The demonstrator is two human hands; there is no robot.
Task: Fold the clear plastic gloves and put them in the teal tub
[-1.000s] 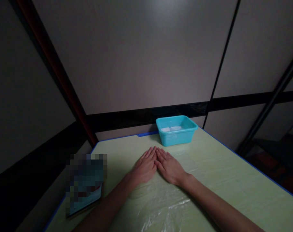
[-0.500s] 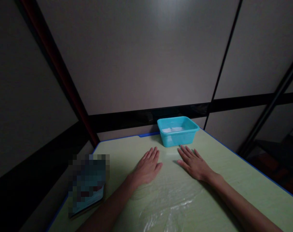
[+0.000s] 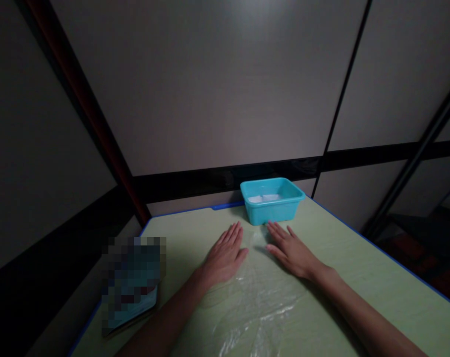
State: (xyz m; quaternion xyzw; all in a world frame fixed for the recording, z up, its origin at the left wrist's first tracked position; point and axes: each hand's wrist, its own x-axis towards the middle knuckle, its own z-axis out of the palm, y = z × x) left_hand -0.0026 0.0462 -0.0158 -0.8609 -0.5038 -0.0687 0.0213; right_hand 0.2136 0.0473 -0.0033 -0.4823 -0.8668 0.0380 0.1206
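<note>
My left hand [image 3: 225, 255] lies flat on a clear plastic sheet [image 3: 258, 307] spread over the pale green table [image 3: 359, 267], fingers stretched out. My right hand [image 3: 290, 250] also rests palm down on the sheet, fingers spread, a short gap to the right of the left hand. Its fingertips come close to a turquoise plastic tub [image 3: 272, 200] at the table's far edge. Something pale lies inside the tub; I cannot make out what. Neither hand holds anything.
A blurred, pixelated flat object [image 3: 133, 282] lies at the table's left edge. The table has a blue rim and stands against grey wall panels with dark strips. To the right the tabletop drops off into a dark area.
My hands, side by side and touching a second ago, have slid apart over the sheet. The right hand then came back slightly leftward and toward the tub.
</note>
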